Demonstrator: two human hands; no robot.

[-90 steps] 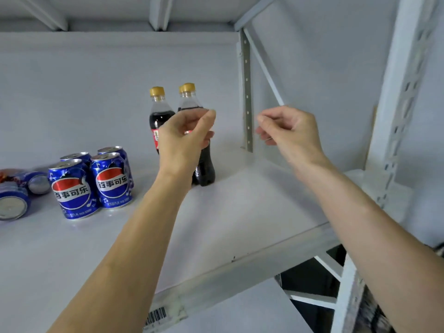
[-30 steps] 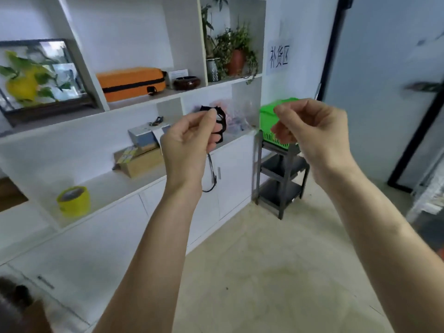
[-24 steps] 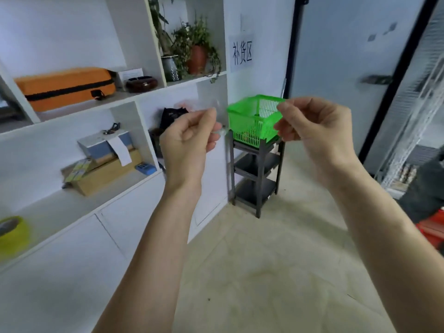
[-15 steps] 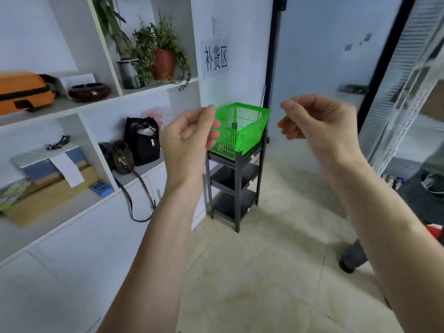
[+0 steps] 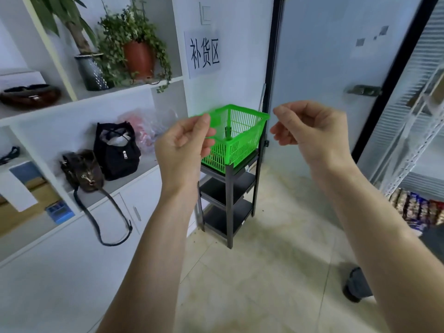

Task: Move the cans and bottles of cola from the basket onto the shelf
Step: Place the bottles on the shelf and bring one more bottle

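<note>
A green plastic basket (image 5: pixel 242 131) stands on top of a small black three-tier rack (image 5: pixel 228 188) against the far wall. What lies inside the basket is hard to make out through its slats. My left hand (image 5: pixel 183 143) is raised in front of the basket's left side, fingers loosely curled, holding nothing. My right hand (image 5: pixel 310 127) hangs to the right of the basket at the same height, also loosely curled and empty. Neither hand touches the basket. No cans or bottles are in view.
White cabinets (image 5: pixel 72 236) with open shelves run along the left, holding two dark bags (image 5: pixel 115 150) and potted plants (image 5: pixel 138 54). A sign (image 5: pixel 204 55) hangs above the basket. A metal shelving upright (image 5: pixel 408 150) stands at the right. Tiled floor (image 5: pixel 264 272) lies between.
The view has swung from the shelf with cans and bottles round to the room, and the green basket has come to the middle and grown nearer. Both hands stay raised and empty.
</note>
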